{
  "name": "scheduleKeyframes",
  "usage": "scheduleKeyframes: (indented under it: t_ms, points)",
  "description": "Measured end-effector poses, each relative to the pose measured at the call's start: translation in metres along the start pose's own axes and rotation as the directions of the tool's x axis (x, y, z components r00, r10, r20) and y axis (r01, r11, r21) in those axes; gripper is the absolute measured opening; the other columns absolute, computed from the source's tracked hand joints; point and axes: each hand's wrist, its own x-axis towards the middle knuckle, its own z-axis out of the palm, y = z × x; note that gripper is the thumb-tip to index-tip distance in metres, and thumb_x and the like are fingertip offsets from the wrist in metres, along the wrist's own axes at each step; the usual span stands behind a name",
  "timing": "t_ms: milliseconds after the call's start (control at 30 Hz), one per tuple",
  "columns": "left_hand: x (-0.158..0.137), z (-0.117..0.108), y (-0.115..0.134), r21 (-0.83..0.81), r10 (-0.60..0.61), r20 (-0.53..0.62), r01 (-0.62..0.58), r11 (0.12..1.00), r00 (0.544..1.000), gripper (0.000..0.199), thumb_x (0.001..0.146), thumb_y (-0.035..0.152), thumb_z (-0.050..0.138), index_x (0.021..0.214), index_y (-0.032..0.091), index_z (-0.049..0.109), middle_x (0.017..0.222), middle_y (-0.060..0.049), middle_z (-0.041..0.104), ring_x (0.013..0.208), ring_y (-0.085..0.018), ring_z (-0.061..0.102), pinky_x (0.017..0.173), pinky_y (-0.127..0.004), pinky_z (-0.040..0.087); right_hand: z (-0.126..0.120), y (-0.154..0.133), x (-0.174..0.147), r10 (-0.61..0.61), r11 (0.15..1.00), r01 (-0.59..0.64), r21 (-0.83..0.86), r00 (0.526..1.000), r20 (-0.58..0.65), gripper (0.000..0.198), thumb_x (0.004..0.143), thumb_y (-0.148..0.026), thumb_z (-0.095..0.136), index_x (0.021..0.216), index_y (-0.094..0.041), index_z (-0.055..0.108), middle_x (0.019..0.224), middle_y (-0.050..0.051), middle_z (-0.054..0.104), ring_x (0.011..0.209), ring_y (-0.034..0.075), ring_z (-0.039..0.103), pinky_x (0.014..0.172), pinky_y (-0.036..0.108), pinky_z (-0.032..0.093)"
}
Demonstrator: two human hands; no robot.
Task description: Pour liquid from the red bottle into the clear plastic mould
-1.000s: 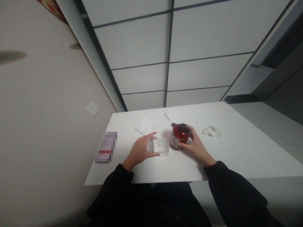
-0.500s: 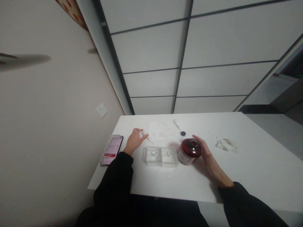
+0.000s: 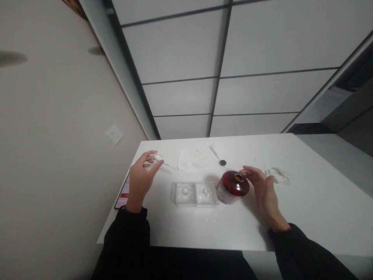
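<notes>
My left hand (image 3: pixel 142 175) pinches a small clear plastic dropper (image 3: pixel 159 157) by its bulb end, its thin tip pointing right and slightly down above the table. To the right, my right hand (image 3: pixel 264 192) is open, its fingers apart and close beside a dark red-brown bottle (image 3: pixel 234 184) that stands upright with its round mouth uncovered. Left of the bottle lies a clear two-part tray (image 3: pixel 196 194), with a ring-shaped form in each compartment. Behind them is a black round cap (image 3: pixel 223 163), and a whitish dropper-like piece (image 3: pixel 214 151) lies against it.
A white paper sheet (image 3: pixel 183 157) lies behind the tray. Crumpled, see-through film or tissue (image 3: pixel 278 177) is at the right. Partly behind my left wrist lies a phone (image 3: pixel 124 196) near the left edge of the white table (image 3: pixel 186 229). A few droplets dot the tabletop.
My left hand has lifted and moved left with the dropper, now covering part of the phone. My right hand has drawn off the bottle and spread its fingers. The camera view has shifted slightly.
</notes>
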Motion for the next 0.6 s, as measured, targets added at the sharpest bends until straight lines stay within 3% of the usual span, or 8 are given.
scheduleKeyframes:
  t_ms: [100, 200, 333, 400, 533, 600]
  points:
    - [-0.017, -0.011, 0.029, -0.026, 0.228, -0.007, -0.228, 0.973, 0.974, 0.037, 0.095, 0.051, 0.075, 0.121, 0.025, 0.073, 0.119, -0.006, 0.08, 0.106, -0.025, 0.075, 0.097, -0.043, 0.062, 0.0, -0.001, 0.0, 0.013, 1.0, -0.013, -0.026, 1.0, -0.024, 0.073, 0.095, -0.089, 0.037, 0.11, -0.03, 0.079, 0.104, 0.009, 0.078, 0.11, 0.033, 0.071, 0.113, 0.057, 0.048]
    - [-0.033, -0.011, 0.048, 0.063, 0.436, 0.018, -0.436, 0.898, 0.9, 0.034, 0.099, 0.049, 0.074, 0.122, 0.024, 0.072, 0.117, -0.007, 0.081, 0.107, -0.026, 0.076, 0.095, -0.043, 0.062, -0.001, 0.001, 0.0, -0.064, 0.995, 0.059, -0.085, 0.996, -0.061, 0.075, 0.098, -0.086, 0.035, 0.108, -0.026, 0.078, 0.1, 0.009, 0.078, 0.103, 0.031, 0.073, 0.106, 0.056, 0.052]
    - [-0.047, -0.004, 0.054, 0.131, 0.574, 0.076, -0.579, 0.805, 0.815, 0.032, 0.104, 0.04, 0.07, 0.127, 0.02, 0.067, 0.116, -0.009, 0.08, 0.105, -0.025, 0.075, 0.092, -0.041, 0.063, -0.001, -0.003, -0.002, -0.219, 0.968, 0.196, -0.153, 0.965, -0.144, 0.055, 0.104, -0.068, 0.048, 0.107, -0.021, 0.076, 0.101, 0.009, 0.076, 0.097, 0.028, 0.073, 0.1, 0.053, 0.054]
    - [-0.051, -0.004, 0.054, 0.134, 0.606, 0.077, -0.611, 0.781, 0.792, 0.03, 0.104, 0.036, 0.069, 0.128, 0.019, 0.066, 0.116, -0.01, 0.08, 0.105, -0.024, 0.074, 0.091, -0.038, 0.062, 0.001, -0.011, -0.008, -0.319, 0.94, 0.282, -0.19, 0.924, -0.21, 0.043, 0.106, -0.057, 0.052, 0.107, -0.021, 0.075, 0.101, 0.008, 0.075, 0.095, 0.026, 0.072, 0.097, 0.051, 0.055]
    - [-0.053, -0.008, 0.056, 0.136, 0.629, 0.094, -0.635, 0.76, 0.772, 0.029, 0.103, 0.032, 0.071, 0.128, 0.019, 0.065, 0.115, -0.009, 0.079, 0.105, -0.023, 0.073, 0.093, -0.037, 0.061, 0.017, -0.039, -0.038, -0.603, 0.794, 0.514, -0.324, 0.73, -0.32, 0.032, 0.107, -0.039, 0.049, 0.1, -0.021, 0.075, 0.094, 0.007, 0.073, 0.091, 0.027, 0.07, 0.085, 0.048, 0.057]
    - [-0.053, -0.008, 0.056, 0.117, 0.626, 0.133, -0.64, 0.76, 0.768, 0.028, 0.104, 0.034, 0.07, 0.127, 0.019, 0.065, 0.114, -0.009, 0.078, 0.104, -0.024, 0.073, 0.091, -0.037, 0.062, 0.03, -0.056, -0.058, -0.643, 0.754, 0.549, -0.36, 0.729, -0.236, 0.022, 0.102, -0.031, 0.057, 0.1, -0.021, 0.076, 0.091, 0.007, 0.075, 0.089, 0.028, 0.072, 0.082, 0.046, 0.058]
